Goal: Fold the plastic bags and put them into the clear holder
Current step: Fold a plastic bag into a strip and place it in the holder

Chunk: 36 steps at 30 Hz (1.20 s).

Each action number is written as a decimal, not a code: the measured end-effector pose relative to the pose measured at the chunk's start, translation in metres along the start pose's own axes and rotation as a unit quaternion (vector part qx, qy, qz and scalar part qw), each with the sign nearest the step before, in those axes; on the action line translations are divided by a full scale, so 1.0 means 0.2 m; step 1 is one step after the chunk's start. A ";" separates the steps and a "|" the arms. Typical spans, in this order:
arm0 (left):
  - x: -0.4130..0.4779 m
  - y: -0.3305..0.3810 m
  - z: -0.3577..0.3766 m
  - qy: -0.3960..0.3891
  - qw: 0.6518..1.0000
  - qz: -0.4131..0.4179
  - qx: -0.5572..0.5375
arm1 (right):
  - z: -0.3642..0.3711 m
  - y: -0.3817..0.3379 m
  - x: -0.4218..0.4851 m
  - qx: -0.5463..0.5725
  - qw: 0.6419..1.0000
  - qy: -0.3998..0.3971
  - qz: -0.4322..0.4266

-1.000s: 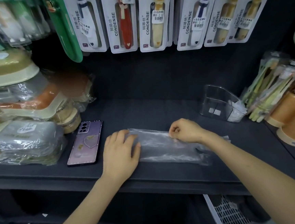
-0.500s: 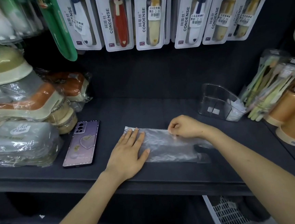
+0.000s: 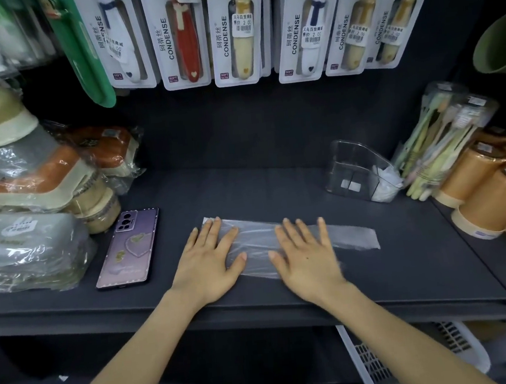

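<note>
A clear plastic bag point(image 3: 353, 235), folded into a long flat strip, lies across the dark shelf point(image 3: 276, 189). My left hand point(image 3: 206, 263) presses flat on the strip's left end with fingers straight. My right hand point(image 3: 306, 257) lies flat on its middle, fingers spread. The strip's right end sticks out past my right hand. The clear holder point(image 3: 357, 170) stands at the back right of the shelf, with some folded white plastic point(image 3: 384, 185) in its right side.
A purple phone point(image 3: 128, 248) lies left of my left hand. Wrapped boxes point(image 3: 27, 245) are stacked at the left. Toothbrush packs point(image 3: 443, 141) and orange cups point(image 3: 490, 195) crowd the right. Carded toothbrushes point(image 3: 240, 30) hang above. A white basket point(image 3: 413, 358) sits below the shelf.
My right hand has let go of the bag's top edge, opened, and now lies flat on the strip. The bag now lies flatter and narrower. My left hand stayed pressed on the left end.
</note>
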<state>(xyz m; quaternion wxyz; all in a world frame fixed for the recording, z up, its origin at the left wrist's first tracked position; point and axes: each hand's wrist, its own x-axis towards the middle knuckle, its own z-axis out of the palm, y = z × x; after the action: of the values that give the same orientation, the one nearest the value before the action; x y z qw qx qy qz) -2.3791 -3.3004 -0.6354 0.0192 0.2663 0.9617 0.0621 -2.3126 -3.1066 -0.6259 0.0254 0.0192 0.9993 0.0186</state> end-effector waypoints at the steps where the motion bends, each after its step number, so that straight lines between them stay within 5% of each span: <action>1: 0.00 0.00 0.00 0.001 1.000 0.000 0.001 | 0.01 0.08 -0.04 -0.002 1.000 0.000 0.020; 6: 0.00 0.00 0.00 0.000 1.000 -0.004 0.003 | -0.02 0.32 -0.16 -0.016 0.995 -0.026 0.091; 10: 0.01 0.00 0.00 -0.009 1.000 -0.007 0.004 | -0.08 0.02 -0.08 0.015 0.997 0.080 0.000; 13: 0.01 0.01 -0.01 -0.024 1.000 -0.011 -0.002 | -0.03 -0.16 -0.03 0.013 0.998 0.005 -0.059; 18: 0.00 0.01 -0.03 -0.043 0.999 -0.013 -0.005 | 0.01 0.12 -0.13 0.028 0.998 -0.035 0.036; 21: 0.00 0.01 -0.04 -0.047 0.999 -0.012 -0.005 | -0.03 0.21 -0.23 -0.015 0.998 0.059 0.018; 26: 0.00 0.00 -0.05 -0.067 0.998 -0.013 0.001 | -0.02 0.11 -0.29 -0.040 0.959 0.243 -0.140; 32: 0.01 0.00 -0.08 -0.072 0.995 -0.028 -0.063 | 0.01 0.12 -0.19 -0.047 0.966 0.200 -0.156; 36: -0.07 0.01 -0.11 0.039 0.982 -0.007 -0.185 | 0.01 0.14 -0.23 -0.032 0.963 0.226 -0.143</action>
<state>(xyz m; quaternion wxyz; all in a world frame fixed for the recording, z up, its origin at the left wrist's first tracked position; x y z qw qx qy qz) -2.3671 -3.3095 -0.6128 0.0313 0.2489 0.9354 0.2493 -2.2658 -3.0811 -0.6242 -0.1986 -0.1294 0.9702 0.0503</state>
